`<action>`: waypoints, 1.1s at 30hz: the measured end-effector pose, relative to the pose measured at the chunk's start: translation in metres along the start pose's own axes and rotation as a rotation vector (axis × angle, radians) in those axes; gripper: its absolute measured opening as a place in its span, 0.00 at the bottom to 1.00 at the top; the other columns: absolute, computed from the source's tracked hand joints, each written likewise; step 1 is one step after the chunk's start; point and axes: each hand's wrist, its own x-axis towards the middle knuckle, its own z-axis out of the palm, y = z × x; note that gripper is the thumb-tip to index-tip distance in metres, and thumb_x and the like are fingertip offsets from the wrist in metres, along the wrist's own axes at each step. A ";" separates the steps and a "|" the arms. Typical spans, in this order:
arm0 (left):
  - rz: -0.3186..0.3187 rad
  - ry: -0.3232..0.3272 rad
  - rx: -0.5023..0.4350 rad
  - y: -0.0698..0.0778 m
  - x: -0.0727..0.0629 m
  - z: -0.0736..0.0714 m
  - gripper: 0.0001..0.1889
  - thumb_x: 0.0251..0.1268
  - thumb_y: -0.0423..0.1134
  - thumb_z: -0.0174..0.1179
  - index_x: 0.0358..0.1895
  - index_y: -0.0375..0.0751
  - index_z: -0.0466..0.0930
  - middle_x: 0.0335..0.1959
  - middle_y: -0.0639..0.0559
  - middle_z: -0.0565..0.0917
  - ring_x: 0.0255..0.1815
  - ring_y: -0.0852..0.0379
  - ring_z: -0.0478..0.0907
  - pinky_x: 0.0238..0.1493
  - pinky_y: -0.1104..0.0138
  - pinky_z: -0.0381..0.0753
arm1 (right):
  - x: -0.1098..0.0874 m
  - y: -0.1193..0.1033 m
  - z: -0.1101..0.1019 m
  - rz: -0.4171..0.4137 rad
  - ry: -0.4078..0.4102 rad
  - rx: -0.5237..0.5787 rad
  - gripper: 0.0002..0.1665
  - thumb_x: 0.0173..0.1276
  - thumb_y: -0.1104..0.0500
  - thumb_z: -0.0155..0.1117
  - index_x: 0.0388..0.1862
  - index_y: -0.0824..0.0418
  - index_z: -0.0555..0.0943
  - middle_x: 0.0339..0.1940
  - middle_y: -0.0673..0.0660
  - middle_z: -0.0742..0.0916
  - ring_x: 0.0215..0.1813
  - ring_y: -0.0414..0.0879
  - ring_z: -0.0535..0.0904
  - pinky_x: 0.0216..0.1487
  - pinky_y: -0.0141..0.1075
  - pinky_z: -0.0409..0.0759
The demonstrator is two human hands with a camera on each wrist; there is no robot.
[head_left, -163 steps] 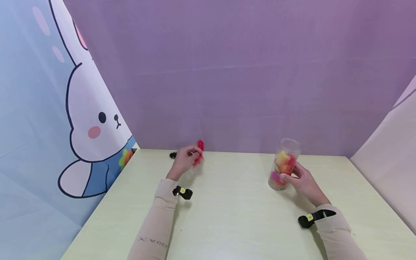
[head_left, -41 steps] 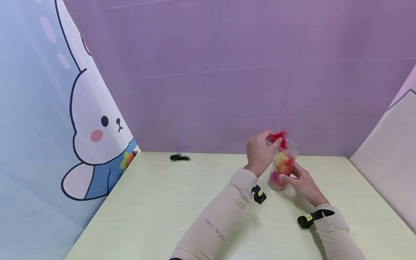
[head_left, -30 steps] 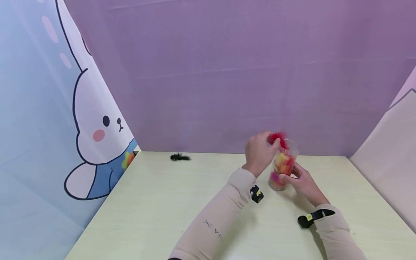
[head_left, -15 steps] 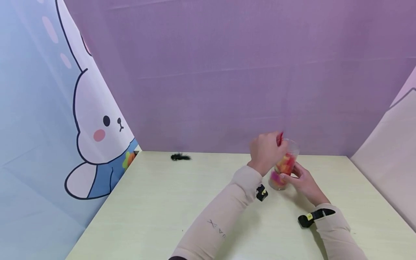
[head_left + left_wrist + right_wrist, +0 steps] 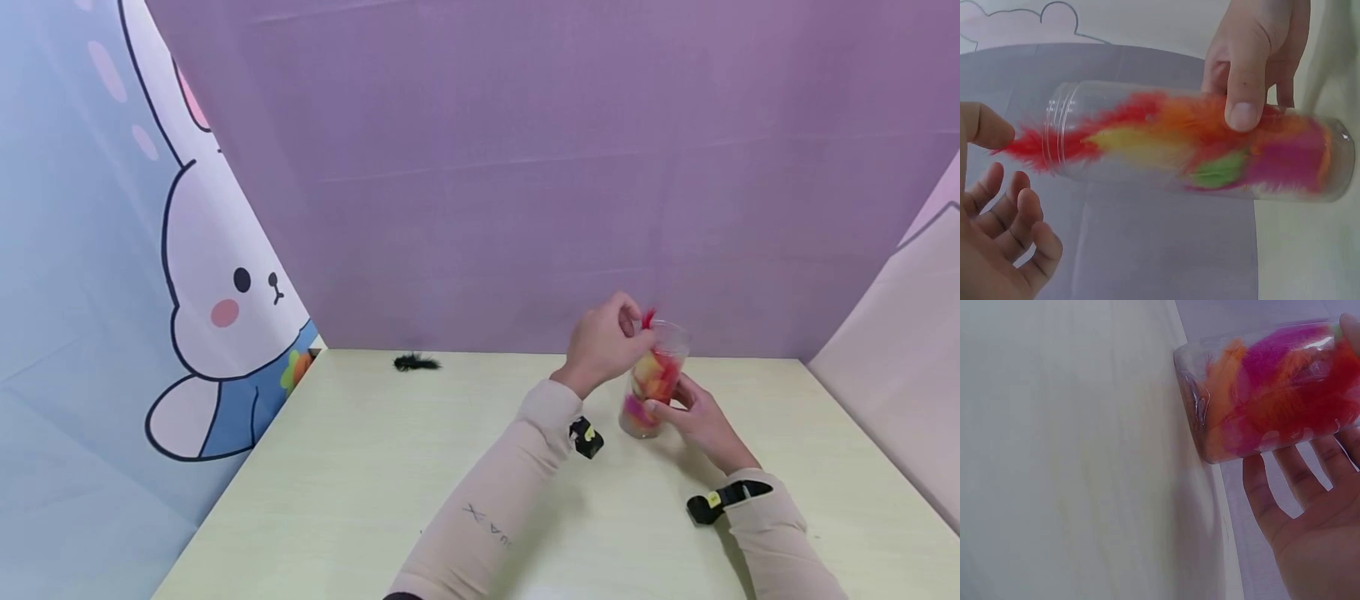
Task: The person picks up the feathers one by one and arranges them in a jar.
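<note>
My right hand point(image 5: 708, 425) grips a clear plastic jar point(image 5: 675, 336) near its lower half, thumb on one side and fingers round the other; the jar tilts slightly. Packed inside are several feathers point(image 5: 1210, 128) in red, yellow, orange, green and magenta. A red feather point(image 5: 1029, 147) pokes out through the jar's mouth. My left hand point(image 5: 603, 346) is beside that mouth, thumb and fingers spread apart. In the left wrist view a tip of this hand is right at the feather's end, without a pinch. The right wrist view has the jar's base point(image 5: 1194, 406) close over the table.
A black fluffy feather point(image 5: 416, 362) lies near the table's back edge on the left. Behind the pale table point(image 5: 315, 500) hangs a purple cloth point(image 5: 480, 183), with a rabbit-print curtain point(image 5: 217, 267) at the left.
My left hand carried the red feather from the table's back to the jar, pushed it into the mouth and then spread its fingers off it. The right hand stayed on the jar.
</note>
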 end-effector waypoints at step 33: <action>0.249 0.108 0.355 0.008 0.011 -0.008 0.11 0.74 0.49 0.61 0.49 0.53 0.90 0.41 0.62 0.86 0.39 0.67 0.79 0.37 0.81 0.72 | 0.000 -0.002 0.000 0.028 -0.008 0.033 0.50 0.73 0.45 0.67 0.84 0.57 0.54 0.80 0.68 0.65 0.81 0.70 0.56 0.72 0.73 0.58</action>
